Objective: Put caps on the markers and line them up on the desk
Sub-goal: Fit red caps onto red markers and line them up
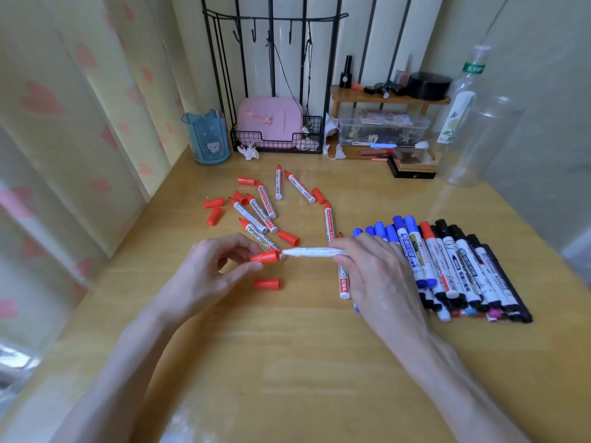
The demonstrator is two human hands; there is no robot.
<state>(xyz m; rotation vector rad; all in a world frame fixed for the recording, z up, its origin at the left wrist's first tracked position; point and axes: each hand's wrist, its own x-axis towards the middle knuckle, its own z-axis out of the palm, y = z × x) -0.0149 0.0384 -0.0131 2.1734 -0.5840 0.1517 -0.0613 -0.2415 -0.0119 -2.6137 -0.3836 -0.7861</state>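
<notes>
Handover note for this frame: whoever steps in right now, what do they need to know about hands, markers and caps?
Left hand: pinches a red cap, mouth toward the marker tip.
Right hand: grips the white-barrelled marker, held level above the desk.
Done: capped row of blue, red and black markers lies at the right.
Left: push this cap on; cap the scattered red markers with the loose red caps, then add them to the row.
</notes>
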